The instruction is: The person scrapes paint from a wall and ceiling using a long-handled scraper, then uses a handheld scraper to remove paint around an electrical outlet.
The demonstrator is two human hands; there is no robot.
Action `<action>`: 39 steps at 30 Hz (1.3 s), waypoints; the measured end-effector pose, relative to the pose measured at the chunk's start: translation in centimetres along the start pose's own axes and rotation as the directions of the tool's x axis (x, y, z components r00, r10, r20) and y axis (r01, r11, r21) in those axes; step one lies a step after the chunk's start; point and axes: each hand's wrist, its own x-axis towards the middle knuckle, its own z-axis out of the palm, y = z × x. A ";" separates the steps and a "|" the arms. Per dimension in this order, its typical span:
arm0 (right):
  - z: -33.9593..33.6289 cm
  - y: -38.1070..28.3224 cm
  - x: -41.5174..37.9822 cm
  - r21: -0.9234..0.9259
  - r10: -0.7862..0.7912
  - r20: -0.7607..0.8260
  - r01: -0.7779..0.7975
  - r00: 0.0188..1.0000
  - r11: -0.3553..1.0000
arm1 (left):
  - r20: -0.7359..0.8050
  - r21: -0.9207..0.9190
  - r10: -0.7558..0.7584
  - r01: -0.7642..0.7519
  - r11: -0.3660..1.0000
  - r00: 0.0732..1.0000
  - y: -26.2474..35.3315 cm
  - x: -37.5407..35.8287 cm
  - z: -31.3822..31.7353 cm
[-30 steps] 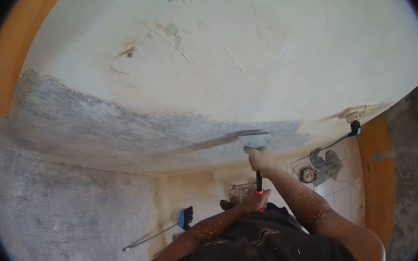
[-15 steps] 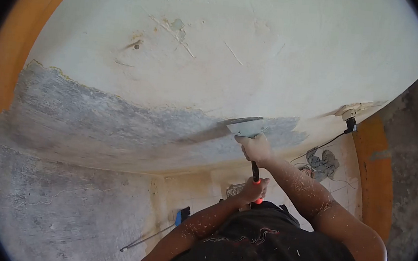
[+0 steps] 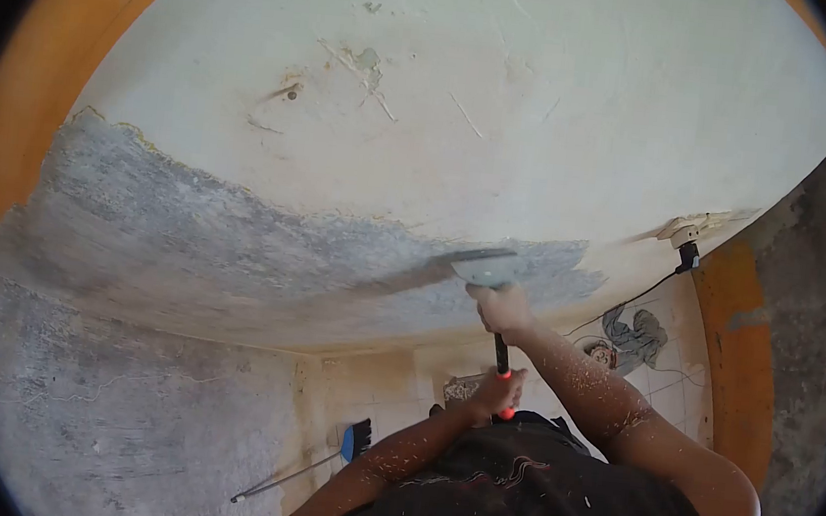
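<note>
A long-handled scraper (image 3: 484,265) has its wide pale head and dark blade against the bare grey band of the wall (image 3: 266,234), just below the ragged edge of the pale paint. Close behind the head, my right hand (image 3: 506,309) is closed around the tool. My left hand (image 3: 500,392) grips the black and red-orange handle lower down, near my dark shirt. Pale flakes dot both forearms and the shirt.
A plug with a black cord sits in a wall socket (image 3: 685,237) at right. Below it lies a grey cloth (image 3: 636,339) on the tiled floor. A blue-and-black broom (image 3: 354,440) stands at lower left. Orange trim (image 3: 735,339) borders the right side.
The scraper head and my right hand have shifted slightly down and right in view, and the blade looks blurred. The wall has moved a little within the view. Both hands keep their grip.
</note>
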 end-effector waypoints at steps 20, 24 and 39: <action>0.4 -4.2 -1.2 0.152 0.049 0.121 -0.067 0.992 0.986 | 0.079 -0.038 0.077 -0.074 0.997 0.994 2.0 0.6 -1.3; 0.3 0.2 -0.8 0.053 0.054 0.051 -0.057 0.997 0.997 | 0.015 -0.013 0.008 -0.008 1.000 1.000 -1.8 -0.1 -0.7; 0.0 -0.9 -1.9 0.090 0.106 -0.022 -0.103 0.994 0.991 | 0.002 0.093 0.095 -0.095 0.991 0.995 -1.3 -0.6 0.4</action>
